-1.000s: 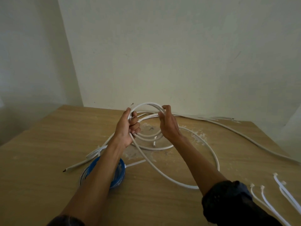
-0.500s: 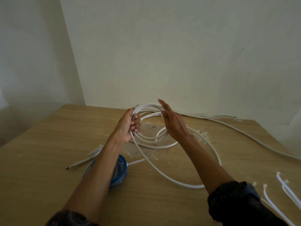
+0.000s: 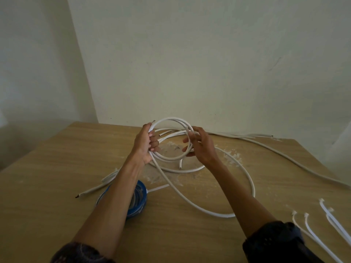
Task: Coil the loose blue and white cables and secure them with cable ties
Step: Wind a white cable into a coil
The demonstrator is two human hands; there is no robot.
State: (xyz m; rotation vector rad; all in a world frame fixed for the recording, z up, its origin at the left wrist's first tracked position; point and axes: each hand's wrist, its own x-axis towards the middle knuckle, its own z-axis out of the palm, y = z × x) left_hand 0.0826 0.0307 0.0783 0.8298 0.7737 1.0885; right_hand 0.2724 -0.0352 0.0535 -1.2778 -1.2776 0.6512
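Head view: left hand [image 3: 146, 143] grips the white coil [image 3: 171, 118] at its 9 o'clock. The right hand [image 3: 201, 147] has just released, fingers spread against 3 o'clock, so another loop is likely laid. Blue coil [image 3: 141, 198] lies at 7 o'clock, ties [image 3: 326, 212] at 4 o'clock.

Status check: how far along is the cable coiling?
Done: the blue coil lies wound on the table. In hand: the left hand grips the white coil and the right hand steadies it. Left: white slack to wind in; cable ties unused.
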